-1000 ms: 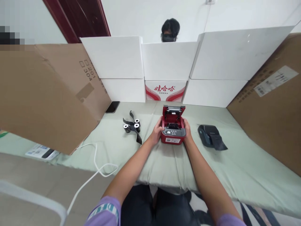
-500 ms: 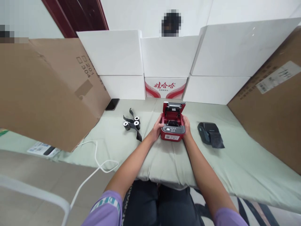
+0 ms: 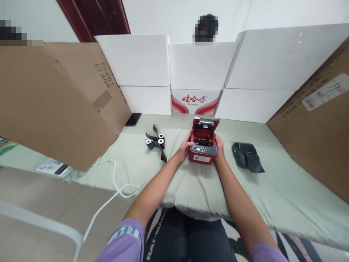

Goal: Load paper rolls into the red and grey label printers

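Note:
A red label printer [image 3: 204, 153] with a grey front panel stands on the cloth-covered table, its lid [image 3: 205, 124] raised and a dark part visible inside. My left hand [image 3: 185, 148] grips its left side, the thumb near the panel's edge. On the opposite side my right hand [image 3: 219, 146] is wrapped against the casing, its fingers partly hidden behind it. Left of the printer lie several small rolls of black ribbon [image 3: 155, 142] with loose tails. A dark handheld printer [image 3: 242, 154] with a black strip hanging out rests to the right.
White boxes [image 3: 141, 60] are stacked along the back, with brown cardboard [image 3: 68, 98] on the left and another brown carton [image 3: 319, 120] on the right. A phone [image 3: 133, 119] lies at the back left. A white cable [image 3: 114, 178] loops over the table's front edge. Someone's head [image 3: 206, 29] shows behind the boxes.
The view has shifted slightly, so everything sits a little further right. Both hands stay on the red printer, and its lid remains raised.

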`<act>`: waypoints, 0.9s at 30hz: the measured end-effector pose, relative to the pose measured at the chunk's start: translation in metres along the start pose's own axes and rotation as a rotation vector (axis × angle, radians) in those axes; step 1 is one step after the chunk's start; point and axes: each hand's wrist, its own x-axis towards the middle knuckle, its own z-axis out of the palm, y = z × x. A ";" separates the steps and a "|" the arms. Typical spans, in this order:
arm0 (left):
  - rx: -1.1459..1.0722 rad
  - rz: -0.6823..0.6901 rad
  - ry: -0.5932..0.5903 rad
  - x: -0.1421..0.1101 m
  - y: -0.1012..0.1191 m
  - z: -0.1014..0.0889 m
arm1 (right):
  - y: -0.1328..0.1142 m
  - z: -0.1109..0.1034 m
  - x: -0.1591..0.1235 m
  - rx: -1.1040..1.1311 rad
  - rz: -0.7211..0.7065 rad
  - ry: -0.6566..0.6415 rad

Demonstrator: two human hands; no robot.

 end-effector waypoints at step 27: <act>-0.012 0.052 0.007 0.008 -0.004 -0.004 | -0.067 0.038 0.056 -1.160 -0.284 -0.924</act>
